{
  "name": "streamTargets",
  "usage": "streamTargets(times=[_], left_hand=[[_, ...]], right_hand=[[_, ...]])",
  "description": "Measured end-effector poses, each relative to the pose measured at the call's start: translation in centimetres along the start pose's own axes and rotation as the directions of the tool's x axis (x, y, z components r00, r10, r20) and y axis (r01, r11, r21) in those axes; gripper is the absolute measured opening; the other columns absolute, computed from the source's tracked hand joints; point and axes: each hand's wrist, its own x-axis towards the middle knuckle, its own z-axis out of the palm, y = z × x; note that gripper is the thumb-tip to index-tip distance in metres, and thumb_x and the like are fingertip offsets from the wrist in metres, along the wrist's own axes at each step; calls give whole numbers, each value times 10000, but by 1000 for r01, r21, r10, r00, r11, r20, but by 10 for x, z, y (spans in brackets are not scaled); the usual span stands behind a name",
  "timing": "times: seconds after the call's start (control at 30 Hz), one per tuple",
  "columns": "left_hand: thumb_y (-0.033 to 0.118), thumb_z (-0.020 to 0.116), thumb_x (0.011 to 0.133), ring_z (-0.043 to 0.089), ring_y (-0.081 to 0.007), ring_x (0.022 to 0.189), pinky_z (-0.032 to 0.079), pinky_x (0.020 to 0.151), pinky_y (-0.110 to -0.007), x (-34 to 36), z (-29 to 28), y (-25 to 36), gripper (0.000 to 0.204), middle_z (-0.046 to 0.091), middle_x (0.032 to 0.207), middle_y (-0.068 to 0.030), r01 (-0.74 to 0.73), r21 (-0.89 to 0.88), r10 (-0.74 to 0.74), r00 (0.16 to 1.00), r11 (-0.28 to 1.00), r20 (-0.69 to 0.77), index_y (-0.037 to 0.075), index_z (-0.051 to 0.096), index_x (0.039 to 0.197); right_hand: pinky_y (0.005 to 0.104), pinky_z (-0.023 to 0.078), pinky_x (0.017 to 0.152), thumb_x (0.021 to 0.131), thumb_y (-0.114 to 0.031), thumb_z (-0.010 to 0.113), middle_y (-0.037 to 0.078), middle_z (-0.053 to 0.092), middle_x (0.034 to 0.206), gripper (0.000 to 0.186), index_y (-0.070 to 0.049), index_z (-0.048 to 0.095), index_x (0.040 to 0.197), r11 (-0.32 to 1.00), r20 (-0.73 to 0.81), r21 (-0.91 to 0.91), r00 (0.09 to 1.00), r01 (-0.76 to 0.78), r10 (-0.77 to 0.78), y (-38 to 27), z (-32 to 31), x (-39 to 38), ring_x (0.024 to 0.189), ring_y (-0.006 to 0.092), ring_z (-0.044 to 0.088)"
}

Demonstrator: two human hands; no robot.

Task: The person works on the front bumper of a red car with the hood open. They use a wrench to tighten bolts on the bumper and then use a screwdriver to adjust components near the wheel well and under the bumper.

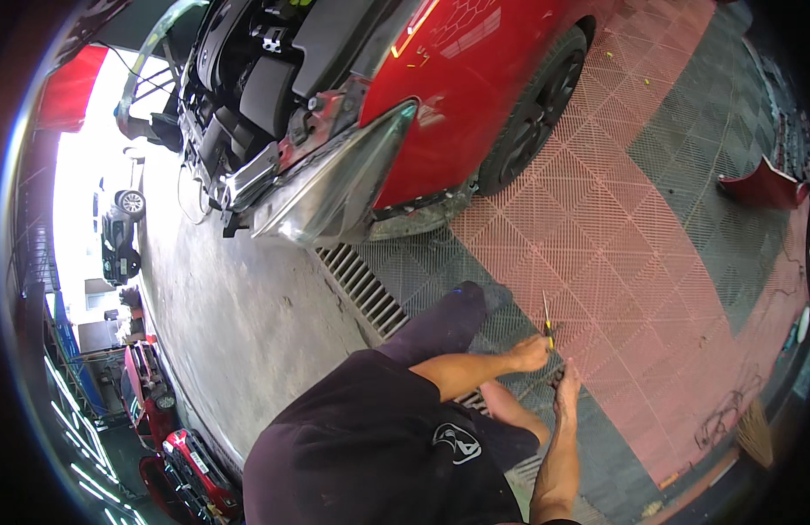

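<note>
My left hand is closed around a screwdriver with a yellow and black handle, its thin shaft pointing away from me. My right hand is just below it, fingertips pinched on what looks like a small dark piece. Both hands hover over the red grid floor tiles, in front of my bent knee. A red car with its front bumper removed stands ahead. Its headlight and engine bay are exposed.
A metal drain grate runs between the concrete floor and the grey tiles. The car's front wheel is near. A detached red bumper part lies at the right, a broom and cables lower right. Parked cars stand at the left.
</note>
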Motion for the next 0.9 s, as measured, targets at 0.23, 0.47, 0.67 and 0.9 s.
streamTargets(times=[0.23,0.47,0.67,0.9], left_hand=[[166,540,870,678,-451,1013,538,889,-519,-123,-84,22,285,698,1032,-284,102,-57,-108,988,993,-109,19,711,1046],[237,551,953,680,-441,1004,542,862,-501,-197,-120,-57,283,718,1026,-250,-31,-12,25,937,999,-348,20,704,1053],[136,503,974,689,-359,1078,521,947,-387,-308,-173,-6,293,724,1129,-218,78,-331,-222,878,940,-424,-31,695,1120],[115,510,962,723,-307,987,536,895,-375,-356,-175,-42,282,745,1027,-203,125,-512,-365,840,850,-401,-28,704,1109]], right_hand=[[285,467,644,1053,-281,585,-29,499,798,204,-81,626,1050,999,143,-1,989,-35,35,-132,69,-171,671,88,476],[279,457,646,1025,-212,614,-7,541,842,283,14,625,1196,1000,351,-7,936,-5,7,-207,152,-240,708,100,501],[272,460,588,987,-164,619,4,540,805,306,24,650,1228,999,516,-5,856,-43,40,-220,209,-234,680,101,506],[260,418,578,971,-292,688,-12,590,759,384,16,690,1200,801,398,-490,906,343,-144,-248,322,-261,664,77,519]])
